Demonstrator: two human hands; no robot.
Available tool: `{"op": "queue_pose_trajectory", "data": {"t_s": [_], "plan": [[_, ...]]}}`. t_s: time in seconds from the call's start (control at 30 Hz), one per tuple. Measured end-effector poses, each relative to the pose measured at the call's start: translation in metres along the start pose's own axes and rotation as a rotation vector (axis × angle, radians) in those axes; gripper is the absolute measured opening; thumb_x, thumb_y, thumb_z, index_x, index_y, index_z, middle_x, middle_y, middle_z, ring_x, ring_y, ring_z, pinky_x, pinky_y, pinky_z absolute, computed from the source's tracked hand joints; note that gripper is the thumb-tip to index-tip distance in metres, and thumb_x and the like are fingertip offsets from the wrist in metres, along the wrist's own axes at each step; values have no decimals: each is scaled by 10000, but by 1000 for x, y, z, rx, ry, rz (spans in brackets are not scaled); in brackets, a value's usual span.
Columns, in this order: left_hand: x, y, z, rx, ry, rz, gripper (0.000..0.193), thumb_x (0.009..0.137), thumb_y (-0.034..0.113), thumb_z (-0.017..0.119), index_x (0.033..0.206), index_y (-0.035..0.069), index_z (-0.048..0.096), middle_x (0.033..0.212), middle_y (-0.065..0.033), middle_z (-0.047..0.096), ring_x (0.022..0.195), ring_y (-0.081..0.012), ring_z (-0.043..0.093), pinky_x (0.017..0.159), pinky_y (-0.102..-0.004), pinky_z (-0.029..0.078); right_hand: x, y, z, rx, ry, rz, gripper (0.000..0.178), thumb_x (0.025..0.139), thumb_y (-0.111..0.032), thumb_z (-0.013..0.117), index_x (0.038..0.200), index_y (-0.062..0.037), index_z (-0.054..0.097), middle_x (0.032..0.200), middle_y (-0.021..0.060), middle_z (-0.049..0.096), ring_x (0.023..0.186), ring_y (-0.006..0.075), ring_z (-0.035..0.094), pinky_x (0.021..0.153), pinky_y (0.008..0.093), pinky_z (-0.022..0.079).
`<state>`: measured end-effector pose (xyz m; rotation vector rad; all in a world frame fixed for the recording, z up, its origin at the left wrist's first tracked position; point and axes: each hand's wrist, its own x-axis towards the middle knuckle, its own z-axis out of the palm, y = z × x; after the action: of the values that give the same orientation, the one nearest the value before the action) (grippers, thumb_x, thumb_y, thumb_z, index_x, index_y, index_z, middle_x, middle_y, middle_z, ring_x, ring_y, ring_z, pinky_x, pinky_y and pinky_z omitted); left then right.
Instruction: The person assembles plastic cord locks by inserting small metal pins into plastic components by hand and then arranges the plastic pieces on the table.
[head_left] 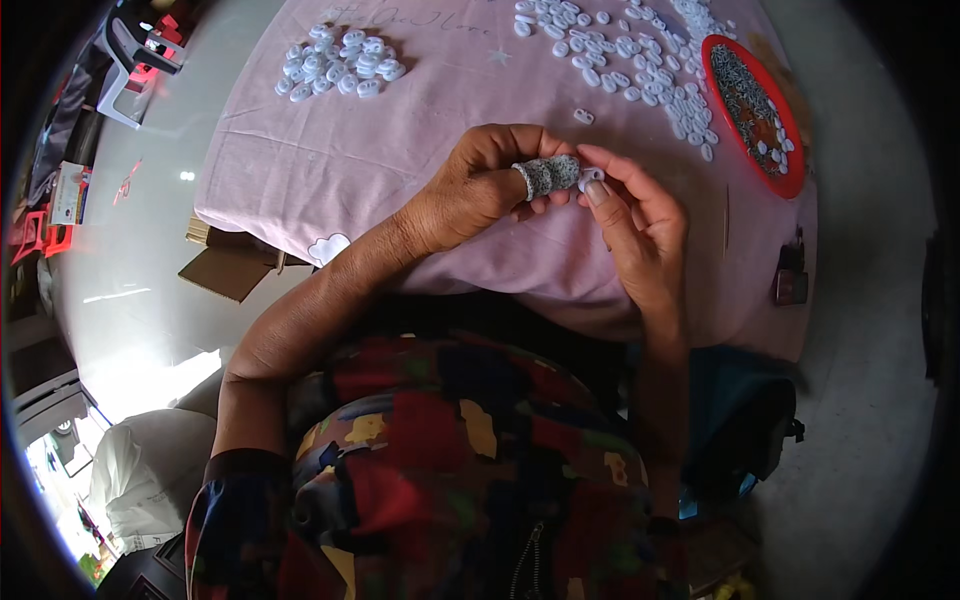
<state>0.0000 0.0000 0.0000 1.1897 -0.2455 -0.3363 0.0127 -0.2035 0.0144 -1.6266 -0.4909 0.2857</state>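
Observation:
Over the near part of the pink cloth, my two hands meet. A small white oval plastic piece (591,178) is pinched between the thumb and fingers of my right hand (645,225). My left hand (478,185) is closed, its fingertips meeting that same piece from the other side. A grey speckled knitted sleeve (547,177) covers the left thumb. Whether the left fingers hold anything else is hidden. Just beyond the hands lies a single white oval piece (583,116).
A pile of white pieces (335,65) sits far left on the pink cloth (300,150); many more pieces (650,75) spread far right. A red tray (791,186) holds small grey metal parts and some white pieces. Nearer lie a thin stick (727,218) and a dark object (791,280).

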Motion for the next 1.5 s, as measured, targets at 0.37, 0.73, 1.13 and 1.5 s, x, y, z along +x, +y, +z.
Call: {"op": "queue_pose_trajectory", "data": {"t_s": [0.37,0.73,1.13,1.5], "plan": [[-4,3,-4,-9,12,21,309,875,-8,429,1140,-29,586,897,-54,657,745,-64,584,611,-193,479,1,5,14,112,169,-117,268,927,-29,609,1184,46,612,970,35,629,883,58,560,807,203,451],[-4,8,3,177,101,-26,261,834,-11,475,1041,-18,633,846,-12,639,710,-36,548,600,-183,440,-5,7,3,89,178,-36,233,935,-28,593,1159,31,612,1027,24,625,939,54,558,847,179,421],[-4,6,9,264,112,36,106,899,32,616,984,-25,643,850,4,629,768,-37,549,687,-206,461,-5,-7,-5,-63,167,-35,229,939,-50,601,1147,40,635,1037,36,644,956,66,577,863,192,437],[-3,7,13,316,133,5,112,891,33,627,982,-29,645,812,9,619,743,-35,535,661,-208,452,-5,-5,-6,-71,146,-72,240,927,-11,608,1159,43,640,1017,38,652,940,66,587,843,187,445]]}}
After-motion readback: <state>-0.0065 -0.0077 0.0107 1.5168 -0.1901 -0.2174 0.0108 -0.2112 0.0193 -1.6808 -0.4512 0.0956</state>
